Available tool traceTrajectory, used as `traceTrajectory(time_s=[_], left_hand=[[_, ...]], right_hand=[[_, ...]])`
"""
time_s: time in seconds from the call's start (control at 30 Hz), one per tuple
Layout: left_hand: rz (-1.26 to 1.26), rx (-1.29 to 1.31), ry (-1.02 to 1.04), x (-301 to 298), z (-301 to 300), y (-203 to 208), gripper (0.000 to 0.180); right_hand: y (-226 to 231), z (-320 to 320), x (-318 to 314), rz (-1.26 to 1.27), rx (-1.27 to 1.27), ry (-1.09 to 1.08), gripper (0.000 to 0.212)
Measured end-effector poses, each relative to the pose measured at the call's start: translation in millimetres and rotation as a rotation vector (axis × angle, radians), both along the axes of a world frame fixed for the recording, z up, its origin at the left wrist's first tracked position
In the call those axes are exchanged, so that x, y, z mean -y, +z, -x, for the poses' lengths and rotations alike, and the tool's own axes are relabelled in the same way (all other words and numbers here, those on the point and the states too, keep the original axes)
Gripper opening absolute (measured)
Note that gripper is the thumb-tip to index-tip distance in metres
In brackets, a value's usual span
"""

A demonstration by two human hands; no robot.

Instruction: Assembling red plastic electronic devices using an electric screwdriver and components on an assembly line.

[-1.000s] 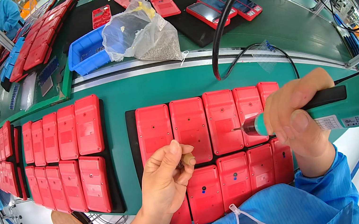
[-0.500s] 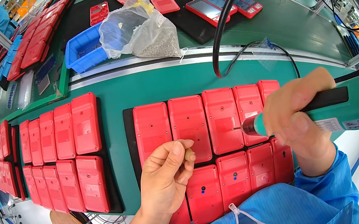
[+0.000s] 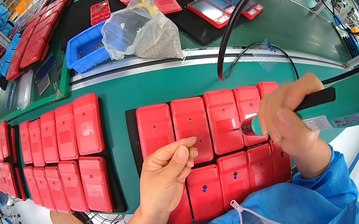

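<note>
Right hand wraps closed around a green electric screwdriver, held sideways; its metal tip meets a red rectangular plastic casing in the upper row on a black mat. Left hand hovers over the neighbouring casings, thumb and forefinger pinched together; whether anything sits between them cannot be told. Second group of red casings lies to the left on the green counter. Farther back: blue plastic bin and clear plastic bag. Black cables arc overhead.
</note>
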State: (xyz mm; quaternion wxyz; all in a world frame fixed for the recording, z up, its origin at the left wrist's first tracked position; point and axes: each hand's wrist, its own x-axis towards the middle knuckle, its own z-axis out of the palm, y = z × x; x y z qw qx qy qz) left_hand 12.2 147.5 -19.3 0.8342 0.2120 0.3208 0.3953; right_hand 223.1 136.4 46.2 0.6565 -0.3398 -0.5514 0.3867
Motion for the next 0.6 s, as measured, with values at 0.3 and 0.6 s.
traceTrajectory(time_s=[0.3,0.6], left_hand=[[0.167,0.008,-0.100,14,-16,6,0.022],[0.291,0.087,-0.134,24,-19,6,0.024]], right_hand=[[4,3,5,-0.020,0.230,-0.056,0.017],[43,9,41,-0.140,-0.112,0.100,0.025]])
